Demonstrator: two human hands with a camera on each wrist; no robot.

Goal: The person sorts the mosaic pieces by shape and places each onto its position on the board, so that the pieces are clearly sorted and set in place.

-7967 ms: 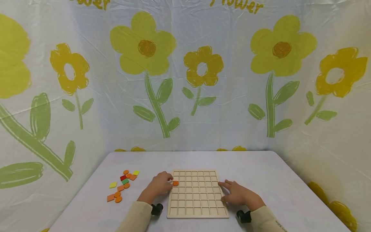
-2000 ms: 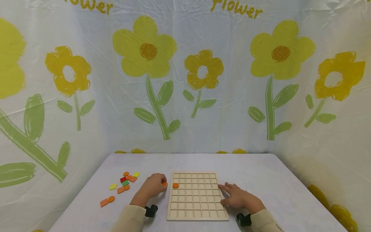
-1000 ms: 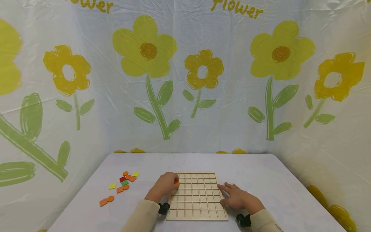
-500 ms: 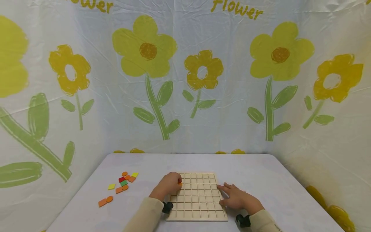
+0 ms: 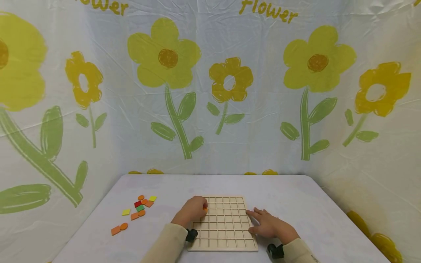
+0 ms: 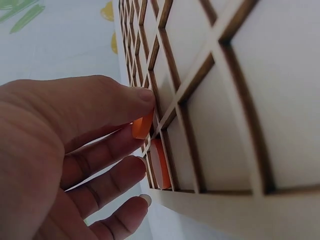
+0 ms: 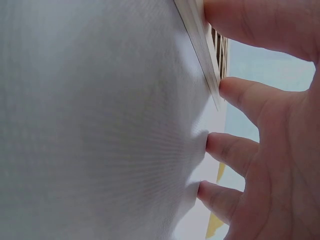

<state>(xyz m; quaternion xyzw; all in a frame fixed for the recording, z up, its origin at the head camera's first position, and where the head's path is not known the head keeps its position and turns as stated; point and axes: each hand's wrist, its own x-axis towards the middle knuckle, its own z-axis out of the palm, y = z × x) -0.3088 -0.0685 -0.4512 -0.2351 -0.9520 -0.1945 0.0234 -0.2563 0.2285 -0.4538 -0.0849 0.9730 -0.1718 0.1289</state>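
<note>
Pinching an orange disc (image 6: 142, 126) at the left of our wooden grid board (image 5: 227, 227).
Our left grip (image 5: 192, 210) holds it between thumb and finger, just beside a second disc (image 6: 159, 165) in an edge cell; with our right grip (image 5: 269, 222) spread, we rest thumb and forefinger on the board's right edge. Farther left on the counter (image 5: 279, 191) lie loose pieces (image 5: 140, 208); behind hangs a flower-printed curtain (image 5: 260, 124).

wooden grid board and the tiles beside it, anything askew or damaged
Nothing stands out: the wooden board lies flat on the table, with no visible damage. The loose tiles lie scattered, an orange square and orange disc apart from the rest, which seems ordinary.
</note>
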